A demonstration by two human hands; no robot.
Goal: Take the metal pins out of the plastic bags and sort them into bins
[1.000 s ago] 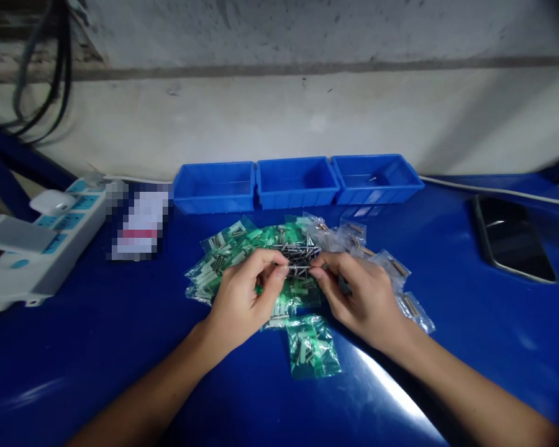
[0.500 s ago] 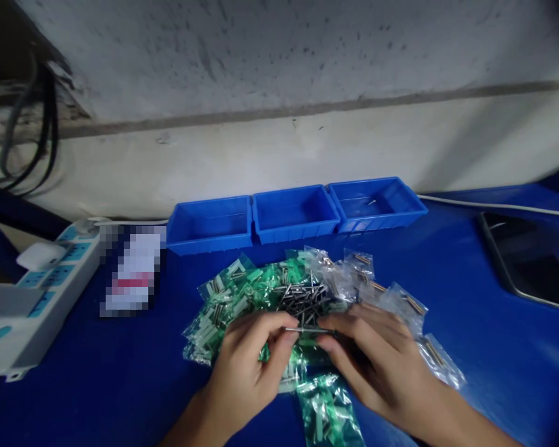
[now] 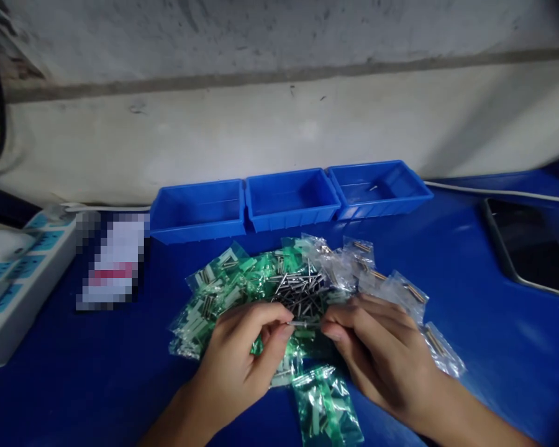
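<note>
Over the bench [image 3: 494, 354], near the pile of metal pins [image 3: 302, 293], a thin rod [image 3: 306, 324] is held level, one end pinched in the left hand [image 3: 246, 351], the other in the right hand [image 3: 384, 351]. It is judged light, stiff and slippery, best gripped by its ends.

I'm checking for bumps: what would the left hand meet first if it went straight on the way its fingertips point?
Probably the right hand, which faces the left hand across a small gap, along the rod both seem to pinch. Depth is hard to judge from this one view.
</note>
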